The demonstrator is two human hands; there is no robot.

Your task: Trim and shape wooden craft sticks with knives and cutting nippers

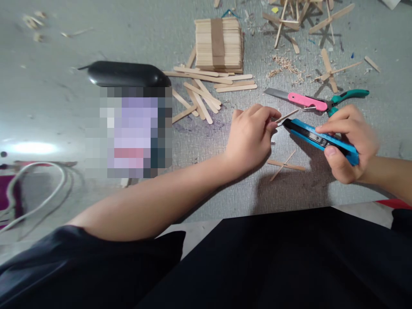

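Observation:
My left hand (pixel 252 135) pinches a thin wooden stick (pixel 288 115) between thumb and fingers, its free end pointing right. Wrapped in my right hand (pixel 350 143) is a blue utility knife (pixel 317 136), its nose beside the stick. Whether the blade touches the wood is too small to tell. Just below, a small cross of joined sticks (pixel 286 165) lies on the table. Beyond the knife lie a pink folding saw (pixel 307 102) and green-handled pliers (pixel 349 95), partly covered by the saw and my right hand.
A banded bundle of craft sticks (pixel 202 45) stands at the back, with loose sticks (pixel 201 101) before it. Wood shavings (pixel 285 66) and several stick crosses (pixel 328 73) lie back right. On the left are a black rounded object (pixel 125 74), a blurred-out patch and a white cable (pixel 38 165).

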